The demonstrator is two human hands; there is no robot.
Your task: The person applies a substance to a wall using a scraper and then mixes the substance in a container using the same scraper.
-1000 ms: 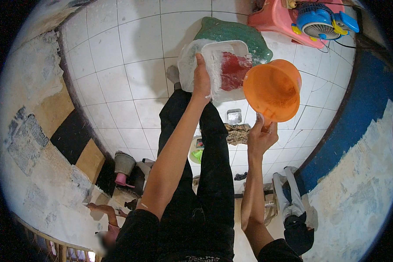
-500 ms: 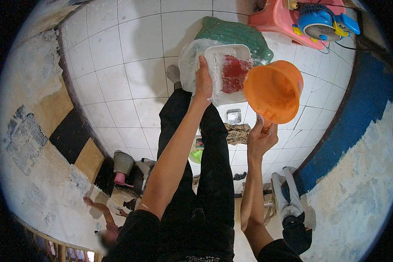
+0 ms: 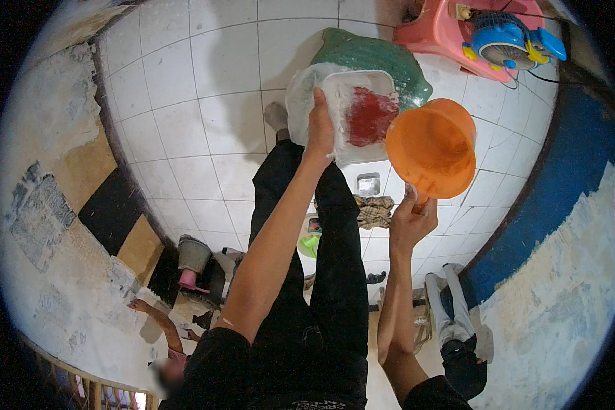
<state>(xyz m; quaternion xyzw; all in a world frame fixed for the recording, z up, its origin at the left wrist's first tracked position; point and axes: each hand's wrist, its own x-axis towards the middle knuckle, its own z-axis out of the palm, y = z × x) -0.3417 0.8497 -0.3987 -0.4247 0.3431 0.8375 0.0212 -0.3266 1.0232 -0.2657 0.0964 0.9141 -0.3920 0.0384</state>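
Above the white tiled floor point(image 3: 184, 116) — left hand point(image 3: 320, 130) grips a clear tub point(image 3: 359, 116), right hand point(image 3: 411, 220) clasps an orange funnel point(image 3: 432, 147).

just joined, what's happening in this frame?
A person stands on a white tiled floor with both arms stretched out. The left hand grips the edge of a clear plastic container with something red inside. The right hand holds an orange funnel by its spout, wide mouth tilted up beside the container. A green basin and a pink stool with a blue fan sit on the floor beyond.
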